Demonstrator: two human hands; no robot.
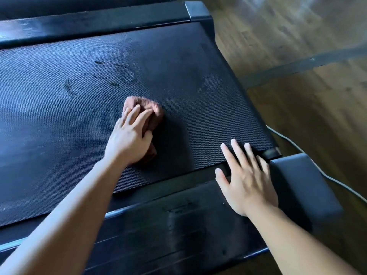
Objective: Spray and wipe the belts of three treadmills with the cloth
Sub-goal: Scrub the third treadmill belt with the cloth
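A black textured treadmill belt (188,62) fills most of the view, with wet streaks on its far middle part. A bunched brown cloth (154,112) lies on the belt near its centre. My left hand (130,135) presses down on the cloth with its fingers laid over it and its thumb curled against the cloth's side. My right hand (246,177) rests flat, fingers spread, on the near side rail at the belt's edge and holds nothing. No spray bottle is in view.
The near side rail (178,221) and a black end cap (301,187) border the belt. The far rail (89,24) runs along the top. Wooden floor (297,36) lies to the right, with a cable (297,149) running across it beside the treadmill.
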